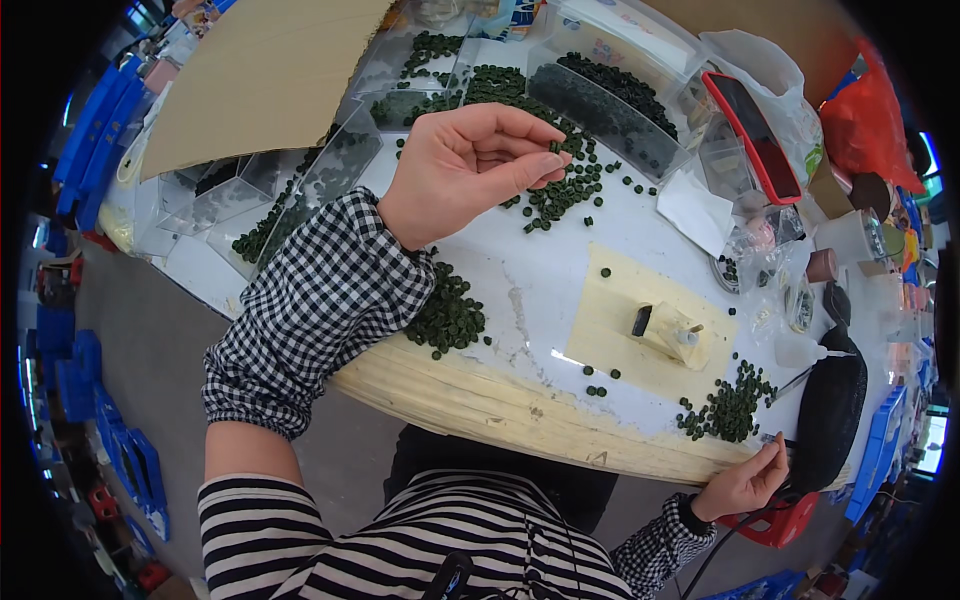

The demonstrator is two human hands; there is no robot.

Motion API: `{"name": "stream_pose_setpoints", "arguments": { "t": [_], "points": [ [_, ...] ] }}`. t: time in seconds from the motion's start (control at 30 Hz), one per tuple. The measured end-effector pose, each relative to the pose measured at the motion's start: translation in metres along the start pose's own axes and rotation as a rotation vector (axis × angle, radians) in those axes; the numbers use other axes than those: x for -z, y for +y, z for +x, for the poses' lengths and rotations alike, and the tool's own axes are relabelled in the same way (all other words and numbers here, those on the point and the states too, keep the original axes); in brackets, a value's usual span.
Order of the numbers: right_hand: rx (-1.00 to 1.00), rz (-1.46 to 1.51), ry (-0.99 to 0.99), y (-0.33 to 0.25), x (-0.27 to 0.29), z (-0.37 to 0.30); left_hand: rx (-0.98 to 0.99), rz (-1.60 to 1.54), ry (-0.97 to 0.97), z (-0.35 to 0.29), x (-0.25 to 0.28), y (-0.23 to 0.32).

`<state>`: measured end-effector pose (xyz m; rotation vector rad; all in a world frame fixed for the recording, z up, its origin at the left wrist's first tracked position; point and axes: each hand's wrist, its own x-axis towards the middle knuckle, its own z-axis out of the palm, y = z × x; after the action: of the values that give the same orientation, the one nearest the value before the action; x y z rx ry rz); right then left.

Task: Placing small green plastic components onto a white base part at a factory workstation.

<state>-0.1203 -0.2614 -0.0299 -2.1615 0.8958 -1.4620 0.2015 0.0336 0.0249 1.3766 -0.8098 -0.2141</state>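
Observation:
My left hand (475, 165) is raised over the table, thumb and forefinger pinching a small dark green ring-shaped piece (556, 147). Below it spreads a large pile of the same pieces (550, 195). My right hand (745, 482) is at the table's near right edge, its fingers closed on a thin rod-like tool (788, 442), mostly hidden. Beside that hand lies a small heap of green pieces (735, 408). Between the hands, a small pale block with a peg (672, 335) stands on a yellowish sheet (610, 300). Another heap (448, 315) lies by my left sleeve.
Clear plastic bins (610, 110) of green pieces stand at the back, and a cardboard sheet (260, 80) covers those at left. A red-cased phone (752, 140) leans at right. A white dropper bottle (800, 350) and a long black padded object (832, 410) are near my right hand.

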Motion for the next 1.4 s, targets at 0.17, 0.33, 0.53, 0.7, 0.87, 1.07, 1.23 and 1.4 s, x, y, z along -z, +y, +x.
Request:
{"name": "stream_pose_setpoints", "arguments": {
  "t": [0.17, 0.33, 0.53, 0.7, 0.87, 1.07, 1.23, 1.4],
  "points": [
    [0.013, -0.006, -0.01, -0.002, 0.0, 0.0, -0.008, 0.009, -0.009, -0.001, -0.001, 0.0],
    [0.01, -0.006, -0.006, -0.001, 0.001, 0.001, -0.015, 0.051, -0.044, -0.001, -0.001, 0.001],
    [0.003, -0.002, -0.015, 0.0, 0.0, 0.001, -0.063, 0.054, -0.035, -0.002, 0.0, -0.006],
    [0.011, -0.008, -0.015, 0.002, 0.002, 0.0, 0.019, 0.431, -0.072, 0.003, 0.008, 0.001],
    [0.017, -0.009, -0.029, 0.002, 0.003, 0.0, 0.171, 0.675, 0.011, 0.008, 0.02, -0.013],
    [0.011, 0.009, -0.034, 0.002, 0.002, 0.002, 0.09, 0.863, -0.035, 0.01, 0.037, -0.001],
    [0.028, 0.007, -0.058, 0.004, 0.004, 0.002, 0.19, 0.986, -0.198, 0.009, 0.042, 0.026],
    [0.013, 0.044, -0.029, 0.002, 0.002, -0.001, 0.171, 0.929, -0.262, -0.008, 0.019, 0.056]
  ]
}}
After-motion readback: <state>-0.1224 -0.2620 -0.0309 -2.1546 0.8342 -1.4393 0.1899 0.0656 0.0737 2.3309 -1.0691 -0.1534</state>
